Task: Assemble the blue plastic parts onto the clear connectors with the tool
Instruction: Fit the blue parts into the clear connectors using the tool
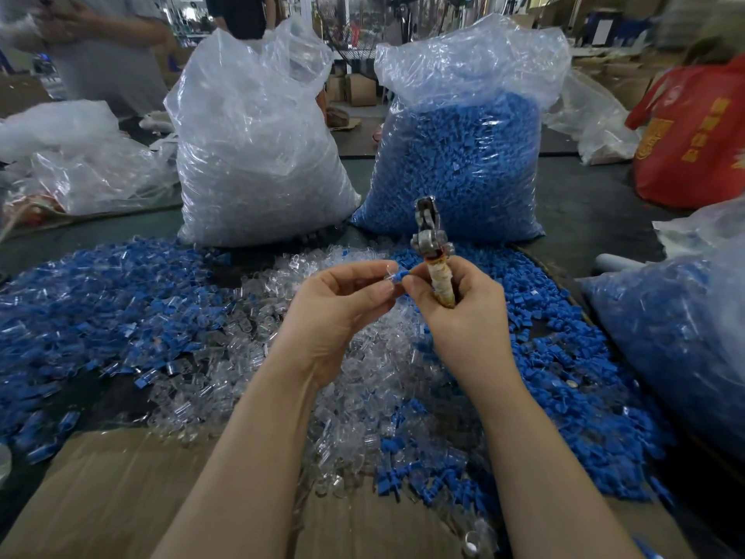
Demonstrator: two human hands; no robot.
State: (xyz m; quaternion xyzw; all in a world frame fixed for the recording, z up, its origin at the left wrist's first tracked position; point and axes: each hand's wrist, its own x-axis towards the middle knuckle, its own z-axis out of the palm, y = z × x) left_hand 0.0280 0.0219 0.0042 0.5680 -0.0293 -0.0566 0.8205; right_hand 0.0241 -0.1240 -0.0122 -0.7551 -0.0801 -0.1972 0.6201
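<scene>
My left hand [342,300] pinches a clear connector [388,275] between thumb and fingertips above the pile. A small blue part [401,275] sits at its right end, and the thumb and forefinger of my right hand [455,304] pinch that blue part. The same right hand grips the tape-wrapped handle of a metal plier tool [429,236], which points upward with its jaws away from the parts. Loose clear connectors [282,369] cover the middle of the table, and loose blue parts [564,377] lie to the right.
A tall bag of clear connectors [258,155] and a bag of blue parts [463,155] stand behind the piles. Mixed blue and clear pieces [100,300] spread at left. Another blue-filled bag [685,336] lies at right, a red bag [693,135] behind it. Cardboard [121,498] lies in front. A person [105,42] stands at the back left.
</scene>
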